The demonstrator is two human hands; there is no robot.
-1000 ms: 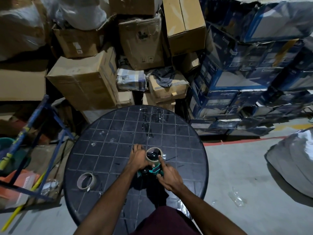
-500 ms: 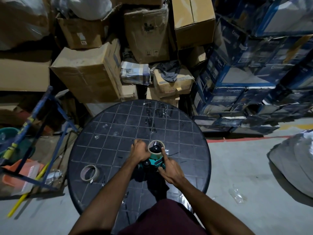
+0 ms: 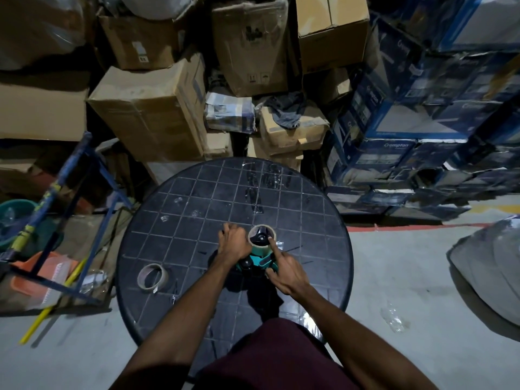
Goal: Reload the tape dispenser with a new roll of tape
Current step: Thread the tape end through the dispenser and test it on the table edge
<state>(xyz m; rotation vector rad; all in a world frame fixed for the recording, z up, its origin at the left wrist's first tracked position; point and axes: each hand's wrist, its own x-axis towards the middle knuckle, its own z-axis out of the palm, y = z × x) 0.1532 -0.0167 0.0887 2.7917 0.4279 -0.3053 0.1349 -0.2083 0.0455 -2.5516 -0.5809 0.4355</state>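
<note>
A teal tape dispenser (image 3: 260, 259) stands on the round black table (image 3: 315, 209), with a roll of tape (image 3: 256, 231) sitting on its black spool. My left hand (image 3: 235, 243) grips the dispenser from the left, fingers curled against the roll's side. My right hand (image 3: 284, 270) holds the dispenser's teal frame from the right, its index finger stretched up onto the roll's rim. A thin cardboard tape core (image 3: 152, 277) lies on the table to the left, apart from both hands.
Stacked cardboard boxes (image 3: 152, 114) and blue printed cartons (image 3: 399, 130) crowd the far side of the table. A blue metal frame (image 3: 70, 209) and an orange crate (image 3: 47, 280) stand to the left. A grey sack (image 3: 492, 266) lies on the concrete floor at right.
Both hands stay on the dispenser. My right index finger has moved up onto the roll's rim, and the roll looks set further down on the spool.
</note>
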